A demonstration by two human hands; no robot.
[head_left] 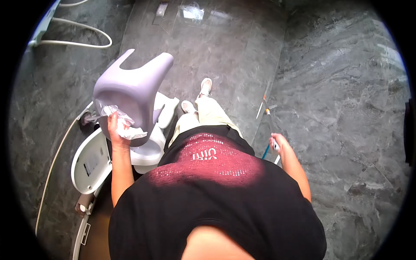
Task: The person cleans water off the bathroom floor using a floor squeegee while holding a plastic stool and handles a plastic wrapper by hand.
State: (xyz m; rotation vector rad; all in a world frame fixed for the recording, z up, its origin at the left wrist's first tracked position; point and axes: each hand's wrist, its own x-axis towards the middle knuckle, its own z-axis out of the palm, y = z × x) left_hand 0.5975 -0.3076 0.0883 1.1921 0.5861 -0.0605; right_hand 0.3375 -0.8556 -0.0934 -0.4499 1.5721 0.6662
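Observation:
My left hand is closed around a crumpled white plastic bag, partly see-through. Just past it is a lilac plastic stool, tilted with its legs pointing up and away. Whether the bag or hand touches the stool I cannot tell. On the other side, my right hand is wrapped around a slim white handle, mostly hidden by the fingers. Beyond it, a thin line with orange and white bits runs forward; I cannot tell whether it joins the handle.
Behind the stool is a white toilet, and a white lid-like panel stands beside it. A pale hose curves along the left, with another white hose farther off. Grey marble-look tiles cover the floor, with a drain far ahead.

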